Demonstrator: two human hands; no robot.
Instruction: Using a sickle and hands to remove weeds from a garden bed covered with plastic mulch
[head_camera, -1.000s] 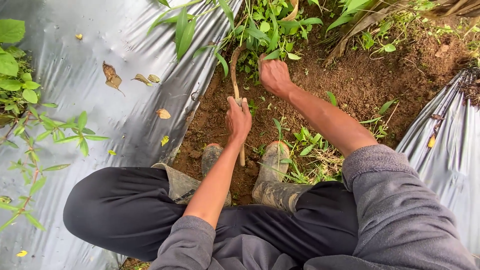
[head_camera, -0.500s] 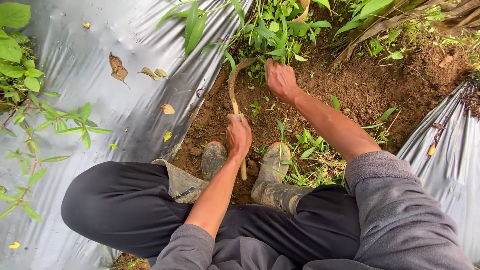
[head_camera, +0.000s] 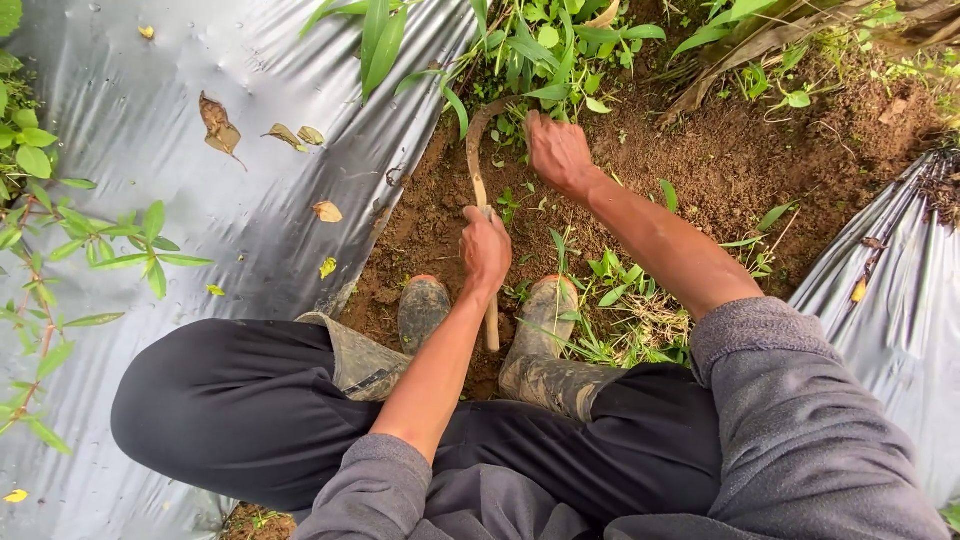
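My left hand (head_camera: 486, 249) is shut around the wooden handle of a sickle (head_camera: 476, 165), whose curved, soil-caked blade arcs toward the weeds (head_camera: 545, 55) at the top of the soil strip. My right hand (head_camera: 557, 150) reaches forward and grips the base of those green weeds, right beside the blade tip. I am squatting; my muddy rubber boots (head_camera: 545, 335) stand on the brown soil (head_camera: 720, 160) just below the handle's end.
Silver-grey plastic mulch sheet (head_camera: 180, 190) covers the ground on the left, with dry leaves (head_camera: 217, 118) on it. Another sheet (head_camera: 900, 300) lies on the right. A leafy branch (head_camera: 70, 250) hangs at the left edge. Grass tufts (head_camera: 625, 295) grow beside my right boot.
The sickle blade has swung up to the weeds and my left hand slid slightly forward on the handle. My right hand stays at the weeds with a closer grip.
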